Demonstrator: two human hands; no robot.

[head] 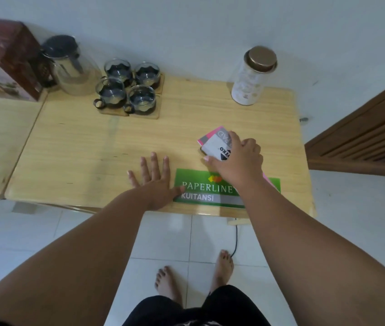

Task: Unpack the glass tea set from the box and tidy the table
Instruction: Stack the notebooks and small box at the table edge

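Nearby, clear glass teapot (70, 67) beside four black-based cups (125, 87).

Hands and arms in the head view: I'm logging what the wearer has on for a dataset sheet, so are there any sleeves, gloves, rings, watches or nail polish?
Both forearms are bare, with no sleeves in frame. The left hand and right hand wear no gloves, rings, watch or bracelet that I can see. A fingernail on the right hand looks pale; polish cannot be confirmed.
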